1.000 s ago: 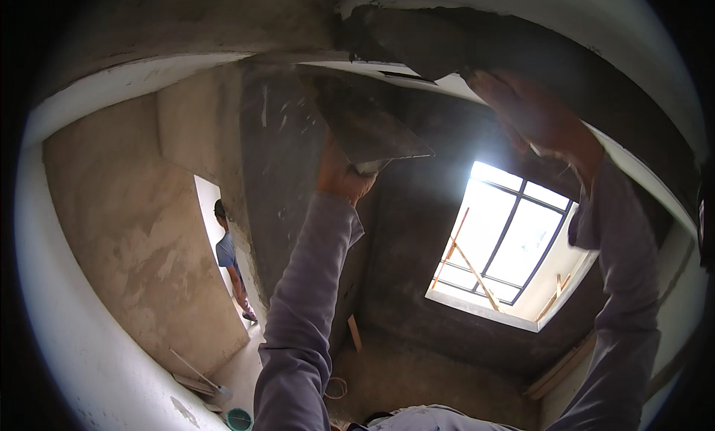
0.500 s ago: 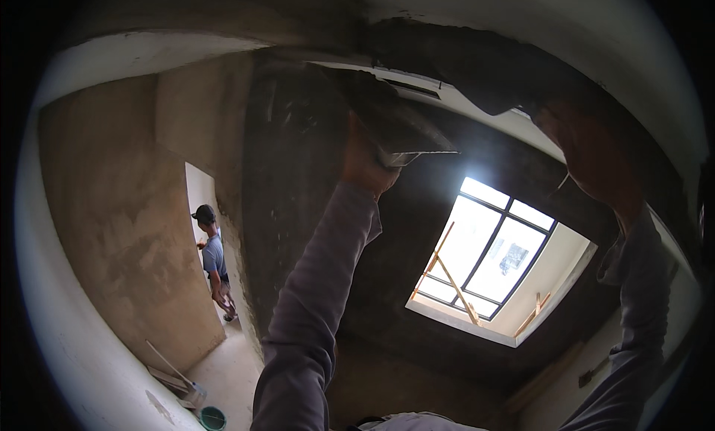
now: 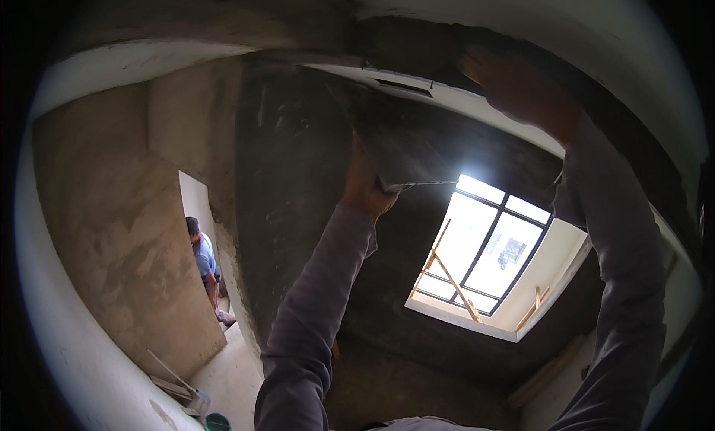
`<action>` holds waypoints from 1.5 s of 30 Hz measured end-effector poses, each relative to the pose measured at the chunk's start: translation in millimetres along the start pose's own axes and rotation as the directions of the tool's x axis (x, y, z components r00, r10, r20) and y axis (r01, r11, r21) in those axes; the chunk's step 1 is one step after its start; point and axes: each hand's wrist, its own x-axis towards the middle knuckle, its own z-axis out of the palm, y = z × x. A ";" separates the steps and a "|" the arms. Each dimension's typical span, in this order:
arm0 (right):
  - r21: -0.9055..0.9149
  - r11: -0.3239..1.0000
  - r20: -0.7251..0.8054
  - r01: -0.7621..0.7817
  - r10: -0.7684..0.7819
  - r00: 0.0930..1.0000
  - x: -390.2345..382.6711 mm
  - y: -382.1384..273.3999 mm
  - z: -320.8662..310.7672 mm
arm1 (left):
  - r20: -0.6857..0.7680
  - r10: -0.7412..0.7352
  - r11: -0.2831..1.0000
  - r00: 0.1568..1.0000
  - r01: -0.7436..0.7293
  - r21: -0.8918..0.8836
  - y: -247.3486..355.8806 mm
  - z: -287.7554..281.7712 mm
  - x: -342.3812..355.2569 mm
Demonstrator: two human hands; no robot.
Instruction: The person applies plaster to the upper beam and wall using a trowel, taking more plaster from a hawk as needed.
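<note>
With the window [image 3: 484,241] serving as the landmark, the person is holding both arms raised in grey sleeves, one on either side of it. The left hand [image 3: 366,187] is sitting just left of the window's upper corner, its fingers closing around the underside of a flat dark board [image 3: 408,157]. The board is tilting above that hand, its thin pale edge ending close to the same corner of the window. The right hand [image 3: 525,96] is reaching up above the window, overlapping a dark, rough band [image 3: 413,45] that is curving overhead; shadow is hiding the fingers, so whether they are clasping anything, or touching the band, cannot be told. Between the band and the window, a white strip [image 3: 465,105] is running at a slant, with a dark slot [image 3: 404,88] showing in it. Thin wooden sticks [image 3: 456,282] are leaning across the window's lower left part. Well to the left of the window, another person [image 3: 205,258] in a blue top is standing partly hidden in a doorway [image 3: 195,196]. Farther below and left of the window, a long-handled tool [image 3: 177,374] is lying near a green bucket [image 3: 217,422], which the lower edge is cutting off.
</note>
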 end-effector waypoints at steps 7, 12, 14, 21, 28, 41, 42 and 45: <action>0.393 0.776 0.390 -0.493 0.345 0.854 -3.5 0.1 -61.4 | 0.195 0.271 0.737 0.943 -0.333 0.588 -14.6 -22.5 6.2; 0.104 0.854 0.666 -0.510 0.321 0.673 -38.1 -4.8 -107.5 | 0.147 0.260 0.771 0.954 -0.296 0.564 -12.7 -28.3 8.5; 0.213 0.779 0.549 -0.590 0.404 0.732 -69.5 -12.7 -117.1 | 0.135 0.265 0.780 0.955 -0.295 0.551 -8.8 -30.1 4.2; 0.263 0.936 0.096 -0.235 0.217 0.971 -86.7 -11.4 -69.6 | 0.142 0.240 0.784 0.960 -0.278 0.555 -8.4 -35.7 -13.8; 0.279 0.870 0.330 -0.407 0.311 0.891 22.1 -28.3 -58.8 | 0.166 0.260 0.723 0.951 -0.306 0.619 -14.9 -50.4 -21.3; 0.285 0.383 0.560 -0.879 0.678 0.477 -76.1 -11.3 -116.5 | 0.414 0.175 0.497 0.893 -0.443 0.746 -8.2 -62.2 -21.8; 0.255 0.535 0.452 -0.806 0.671 0.588 -90.3 -12.9 -127.4 | 0.406 0.128 0.630 0.905 -0.391 0.671 -26.2 -61.9 -20.7; 0.189 0.888 0.070 -0.419 0.414 0.908 -121.6 -16.4 -130.2 | 0.399 -0.034 0.995 0.916 -0.008 0.102 -48.0 -59.4 -17.0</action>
